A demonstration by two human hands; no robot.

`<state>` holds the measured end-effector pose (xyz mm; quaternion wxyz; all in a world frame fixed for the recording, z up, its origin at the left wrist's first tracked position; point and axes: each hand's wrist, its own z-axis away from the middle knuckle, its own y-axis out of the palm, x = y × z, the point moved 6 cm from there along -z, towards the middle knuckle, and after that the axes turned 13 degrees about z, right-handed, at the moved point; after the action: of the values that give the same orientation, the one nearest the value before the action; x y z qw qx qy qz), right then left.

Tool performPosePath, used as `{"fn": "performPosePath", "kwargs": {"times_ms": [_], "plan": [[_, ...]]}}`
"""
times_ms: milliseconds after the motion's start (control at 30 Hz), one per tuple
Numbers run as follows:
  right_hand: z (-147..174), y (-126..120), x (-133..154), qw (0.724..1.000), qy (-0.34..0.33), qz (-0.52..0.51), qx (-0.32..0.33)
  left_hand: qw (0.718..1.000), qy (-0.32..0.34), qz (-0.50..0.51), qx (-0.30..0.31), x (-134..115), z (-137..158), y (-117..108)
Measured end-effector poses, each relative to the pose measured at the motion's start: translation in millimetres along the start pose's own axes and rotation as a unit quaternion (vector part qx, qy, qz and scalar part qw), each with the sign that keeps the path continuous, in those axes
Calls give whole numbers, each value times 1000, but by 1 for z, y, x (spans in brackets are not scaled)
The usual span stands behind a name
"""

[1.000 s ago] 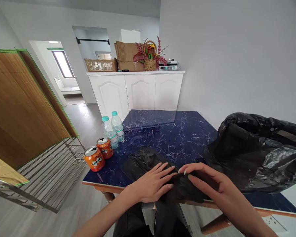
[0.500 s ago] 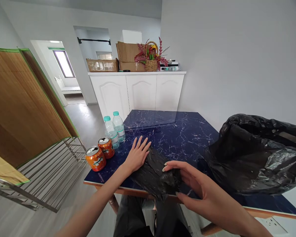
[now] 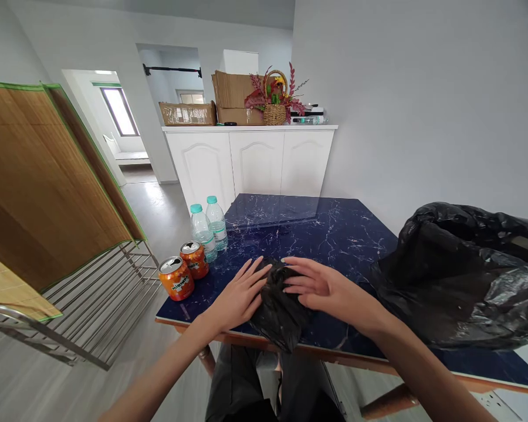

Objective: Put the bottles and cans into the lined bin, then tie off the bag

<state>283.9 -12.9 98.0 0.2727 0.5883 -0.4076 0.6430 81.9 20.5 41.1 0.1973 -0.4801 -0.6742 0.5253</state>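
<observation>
On the near edge of the dark blue marbled table (image 3: 299, 205) lies a crumpled black plastic bag (image 3: 281, 319), its lower end hanging over the edge. My left hand (image 3: 240, 293) rests against the bag's left side, palm down, with outstretched fingers. From the right, my right hand (image 3: 319, 287) touches the top of the bag, fingers bent and apart. Left of my hands stand two orange drink cans, the nearer can (image 3: 176, 280) and the farther can (image 3: 195, 261). Behind them are two clear water bottles with teal caps, one bottle (image 3: 201, 228) slightly nearer than the other bottle (image 3: 217, 225).
A large black garbage bag (image 3: 462, 293) with a wide mouth sits on the table's right side. To the left is a metal rack (image 3: 92, 328) with a bamboo mat (image 3: 57, 187) over it. A white cabinet (image 3: 255, 164) stands behind the table, bearing cardboard boxes and a flower basket (image 3: 274, 113).
The black plastic bag has gone from flatter and spread out to bunched up. My right hand has moved up and left onto its top, closer to my left hand. The view has shifted slightly.
</observation>
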Motion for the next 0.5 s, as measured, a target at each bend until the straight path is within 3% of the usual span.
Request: {"fn": "performPosePath", "kwargs": {"times_ms": [100, 267, 367, 500], "plan": [[-41, -4, -14, 999, 15, 41, 7, 998, -38, -40, -14, 4, 23, -5], [-92, 7, -50, 992, 13, 129, -4, 987, -131, -76, -61, 39, 47, -8], [-101, 15, -66, 987, -27, 153, -38, 980, -157, -75, -91, 46, 49, -10], [-100, 25, -81, 978, -84, 177, -73, 972, -152, -37, -174, 25, 44, -22]]}}
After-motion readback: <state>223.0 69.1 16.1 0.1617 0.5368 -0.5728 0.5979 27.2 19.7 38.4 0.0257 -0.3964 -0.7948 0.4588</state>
